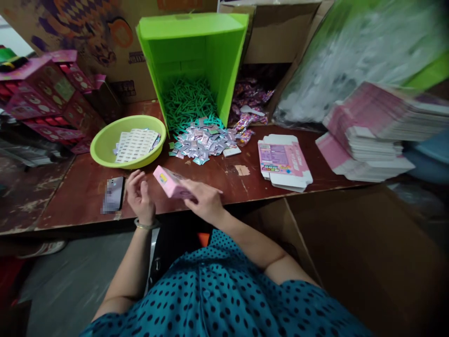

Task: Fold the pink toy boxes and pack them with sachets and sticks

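The right hand [206, 199] grips a small pink cardboard box [171, 183] at the near edge of the worn reddish-brown wooden table [224, 175], fingers wrapped over its top. The box is rectangular and tilted, its end flap showing a small printed mark. The left hand [140, 196] sits just beside the box's left end, fingers loosely curled and holding nothing, a bangle at the wrist. A phone [114, 194] lies flat to the left of that hand. Toward the back left, a round yellow-green plastic bowl [105, 145] holds printed white sheets. Behind the centre, a bright green crate [224, 56] lies tipped on its side, spilling thin green sticks and a heap of shiny foil sachets [201, 140] onto the table. A flat unfolded pink carton [284, 161] lies to the right, with stacks of similar flat cartons [372, 135] at the right edge.
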{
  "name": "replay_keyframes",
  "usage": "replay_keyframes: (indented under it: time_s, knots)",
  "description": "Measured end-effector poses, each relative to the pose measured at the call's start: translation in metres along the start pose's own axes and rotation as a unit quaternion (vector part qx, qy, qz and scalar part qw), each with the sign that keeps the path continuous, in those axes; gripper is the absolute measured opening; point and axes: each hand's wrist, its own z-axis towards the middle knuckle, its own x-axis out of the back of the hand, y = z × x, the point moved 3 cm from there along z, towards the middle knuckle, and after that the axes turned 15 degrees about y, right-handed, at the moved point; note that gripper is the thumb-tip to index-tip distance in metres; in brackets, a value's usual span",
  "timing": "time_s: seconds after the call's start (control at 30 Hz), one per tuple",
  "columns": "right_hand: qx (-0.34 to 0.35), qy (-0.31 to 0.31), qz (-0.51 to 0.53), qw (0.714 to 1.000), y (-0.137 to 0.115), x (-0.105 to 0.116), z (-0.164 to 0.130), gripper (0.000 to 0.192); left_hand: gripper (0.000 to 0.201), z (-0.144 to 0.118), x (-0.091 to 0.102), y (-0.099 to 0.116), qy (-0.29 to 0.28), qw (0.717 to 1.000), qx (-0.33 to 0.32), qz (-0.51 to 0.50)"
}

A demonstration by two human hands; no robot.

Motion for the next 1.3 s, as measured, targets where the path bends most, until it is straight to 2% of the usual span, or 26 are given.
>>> replay_keyframes:
  time_s: [0.03,0.07,0.13,0.17,0.23,0.27,0.33,0.4,0.47,0.57,0.67,0.77,0.83,0.9,0.97,1.07,1.13,1.2,1.23,1.3]
  knots:
    - [0.035,-0.024,-0.030,0.999,0.002,-0.016,-0.003,0.057,0.029,0.001,0.001,-0.003,0.008,0.999,-0.031,0.012]
    - [0.061,-0.053,-0.047,0.996,0.008,-0.031,-0.004,0.055,0.030,-0.003,0.002,-0.009,-0.012,0.998,-0.054,0.025]
    - [0.084,-0.081,-0.062,0.991,0.035,-0.047,0.007,0.046,0.033,-0.024,0.000,-0.029,-0.126,0.985,-0.087,0.077]
    - [0.078,-0.069,-0.071,0.992,0.054,-0.044,0.020,0.041,0.036,-0.039,-0.001,-0.042,-0.199,0.968,-0.101,0.114]
    - [0.023,0.008,-0.120,0.993,0.103,-0.016,0.062,0.041,0.046,-0.065,-0.001,-0.068,-0.316,0.922,-0.130,0.184]
    - [-0.030,0.058,-0.172,0.983,0.130,0.007,0.084,0.046,0.050,-0.074,0.000,-0.080,-0.348,0.902,-0.144,0.212]
    - [-0.151,0.160,-0.296,0.930,0.183,0.056,0.120,0.070,0.050,-0.078,0.004,-0.097,-0.368,0.880,-0.171,0.249]
    - [-0.195,0.155,-0.358,0.900,0.222,0.089,0.135,0.084,0.043,-0.067,0.009,-0.107,-0.359,0.873,-0.195,0.266]
    - [-0.185,0.136,-0.388,0.893,0.242,0.102,0.126,0.079,0.040,-0.048,0.015,-0.112,-0.358,0.865,-0.216,0.275]
    - [-0.161,0.168,-0.416,0.879,0.242,0.101,0.083,0.073,0.045,-0.029,0.019,-0.110,-0.360,0.857,-0.229,0.290]
    - [-0.152,0.190,-0.429,0.870,0.227,0.095,0.044,0.076,0.070,-0.041,0.002,-0.095,-0.353,0.863,-0.218,0.288]
    - [-0.150,0.189,-0.438,0.866,0.215,0.094,0.030,0.076,0.086,-0.077,-0.046,-0.076,-0.389,0.869,-0.197,0.232]
    - [-0.147,0.185,-0.439,0.866,0.212,0.098,0.032,0.075,0.088,-0.098,-0.085,-0.072,-0.405,0.877,-0.169,0.197]
    - [-0.147,0.182,-0.431,0.871,0.210,0.102,0.036,0.074,0.076,-0.106,-0.115,-0.077,-0.390,0.893,-0.124,0.187]
    - [-0.145,0.185,-0.414,0.880,0.205,0.104,0.035,0.068,0.056,-0.101,-0.132,-0.088,-0.373,0.904,-0.082,0.194]
    - [-0.112,0.188,-0.340,0.915,0.185,0.090,0.028,0.059,0.043,-0.082,-0.128,-0.093,-0.344,0.919,-0.063,0.182]
    - [-0.080,0.152,-0.225,0.959,0.166,0.064,0.021,0.063,0.038,-0.070,-0.110,-0.081,-0.300,0.942,-0.072,0.133]
    - [-0.073,0.110,-0.071,0.989,0.149,0.031,0.019,0.074,0.032,-0.063,-0.089,-0.060,-0.275,0.955,-0.095,0.063]
    - [-0.083,0.099,0.006,0.992,0.142,0.016,0.020,0.075,0.030,-0.061,-0.080,-0.049,-0.276,0.955,-0.109,0.031]
    - [-0.126,0.102,0.126,0.979,0.134,-0.009,0.029,0.063,0.029,-0.058,-0.064,-0.032,-0.276,0.953,-0.127,-0.010]
